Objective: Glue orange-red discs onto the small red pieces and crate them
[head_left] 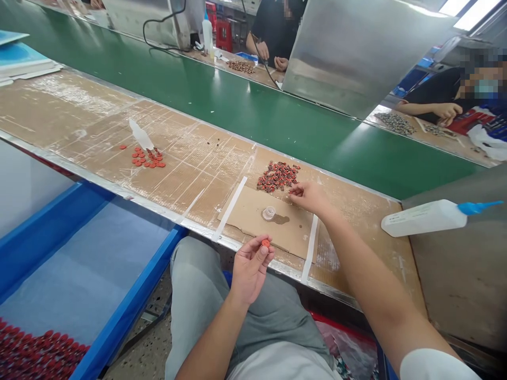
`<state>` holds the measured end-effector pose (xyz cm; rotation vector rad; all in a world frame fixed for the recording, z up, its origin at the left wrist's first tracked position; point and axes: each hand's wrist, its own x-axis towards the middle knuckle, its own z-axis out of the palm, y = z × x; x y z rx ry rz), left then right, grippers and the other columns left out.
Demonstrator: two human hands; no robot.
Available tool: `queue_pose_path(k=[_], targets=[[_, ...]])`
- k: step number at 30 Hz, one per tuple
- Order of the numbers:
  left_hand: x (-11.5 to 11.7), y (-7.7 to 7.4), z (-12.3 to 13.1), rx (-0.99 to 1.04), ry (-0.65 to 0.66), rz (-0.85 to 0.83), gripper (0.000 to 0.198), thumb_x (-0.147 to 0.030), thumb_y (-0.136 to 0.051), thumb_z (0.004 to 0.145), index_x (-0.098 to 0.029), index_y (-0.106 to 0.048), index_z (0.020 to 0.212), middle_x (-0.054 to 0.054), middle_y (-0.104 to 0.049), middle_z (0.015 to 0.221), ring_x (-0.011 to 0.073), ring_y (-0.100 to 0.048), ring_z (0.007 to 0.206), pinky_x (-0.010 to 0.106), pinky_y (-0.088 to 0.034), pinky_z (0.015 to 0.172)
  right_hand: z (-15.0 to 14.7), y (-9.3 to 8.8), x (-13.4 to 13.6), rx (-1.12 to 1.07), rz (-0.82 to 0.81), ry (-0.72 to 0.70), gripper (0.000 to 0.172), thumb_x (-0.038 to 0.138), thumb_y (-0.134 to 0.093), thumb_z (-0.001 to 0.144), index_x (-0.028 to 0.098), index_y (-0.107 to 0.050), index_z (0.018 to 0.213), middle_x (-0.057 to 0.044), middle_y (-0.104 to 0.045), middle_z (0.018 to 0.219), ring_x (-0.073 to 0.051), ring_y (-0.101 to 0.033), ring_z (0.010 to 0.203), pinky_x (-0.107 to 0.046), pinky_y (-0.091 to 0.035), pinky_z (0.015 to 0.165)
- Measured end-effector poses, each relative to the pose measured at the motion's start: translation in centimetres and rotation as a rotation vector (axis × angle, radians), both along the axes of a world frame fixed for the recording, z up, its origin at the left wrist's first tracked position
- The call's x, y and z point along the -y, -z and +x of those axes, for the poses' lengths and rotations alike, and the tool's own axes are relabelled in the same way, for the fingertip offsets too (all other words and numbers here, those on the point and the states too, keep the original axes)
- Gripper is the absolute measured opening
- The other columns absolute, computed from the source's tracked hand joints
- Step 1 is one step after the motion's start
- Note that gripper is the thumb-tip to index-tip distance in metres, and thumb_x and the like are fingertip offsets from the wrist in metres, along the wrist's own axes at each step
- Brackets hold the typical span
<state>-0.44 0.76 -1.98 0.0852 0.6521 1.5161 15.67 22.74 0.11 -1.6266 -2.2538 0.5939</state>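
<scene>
A red disc [265, 243] is pinched in the left hand [249, 272], nearer the wearer than the clear cup [269, 212]. Right of the cup, the right hand [311, 197] has fingertips narrowed; whether they hold anything, I cannot tell. Beyond the cup, small red-and-dark parts [278, 176] lie heaped on the surface [178, 177].

Person in a white top [283, 361] at the bottom edge of the frame, short white sleeve [431, 364] at lower right, loose, pale grey-green trousers [198, 285] creased across the lower center, bare forearms [368, 269], bare left hand [251, 269] and bare right hand [311, 198] near mid-frame.
</scene>
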Motion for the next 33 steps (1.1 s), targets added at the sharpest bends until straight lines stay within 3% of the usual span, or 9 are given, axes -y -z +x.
queue_pose_path(k=[5,10,14,21,33], targets=[[0.1,0.0,-0.1,0.017,-0.011,0.002,0.027,-0.017,-0.078,0.071,-0.019,-0.072,0.098,0.003,-0.072,0.093,0.0068,-0.068,0.076,0.013,-0.055,0.072,0.0,1.7,3.2,-0.324,0.093,0.001,0.03,0.037,-0.067,0.075,0.017,-0.07,0.098,-0.005,-0.074,0.082,-0.015,-0.068,0.07,-0.026,-0.054,0.065],[0.1,0.1,-0.2,0.03,-0.024,-0.004,0.024,-0.017,-0.077,0.072,-0.019,-0.073,0.096,0.002,-0.073,0.092,0.006,-0.068,0.076,0.012,-0.055,0.071,-0.7,2.6,6.1,-0.492,0.218,0.08,0.026,0.036,-0.07,0.076,0.019,-0.073,0.095,-0.005,-0.074,0.081,-0.014,-0.064,0.062,-0.027,-0.052,0.058],[0.0,0.1,-0.3,0.028,-0.019,-0.011,0.025,-0.016,-0.078,0.072,-0.018,-0.073,0.096,0.003,-0.073,0.096,0.0063,-0.068,0.077,0.013,-0.055,0.074,-2.3,2.0,8.1,-0.653,0.335,0.065,0.023,0.032,-0.069,0.079,0.023,-0.073,0.1,-0.004,-0.074,0.09,-0.015,-0.066,0.071,-0.029,-0.053,0.067],[0.1,-0.2,-0.6,0.035,-0.011,-0.007,0.023,-0.017,-0.076,0.074,-0.017,-0.073,0.096,0.004,-0.073,0.097,0.007,-0.068,0.078,0.014,-0.055,0.075,-4.0,2.3,9.0,-0.529,0.506,-0.077,0.018,0.025,-0.068,0.081,0.025,-0.072,0.099,-0.002,-0.074,0.089,-0.014,-0.062,0.063,-0.03,-0.052,0.063],[0.0,-0.1,-0.7,0.052,-0.034,-0.015,0.021,-0.016,-0.075,0.074,-0.017,-0.072,0.095,0.003,-0.073,0.094,0.0061,-0.068,0.077,0.013,-0.055,0.074,-4.2,2.6,8.7,-0.444,0.569,-0.211,0.015,0.023,-0.065,0.083,0.026,-0.071,0.097,-0.003,-0.074,0.091,-0.018,-0.069,0.081,-0.032,-0.056,0.076]])
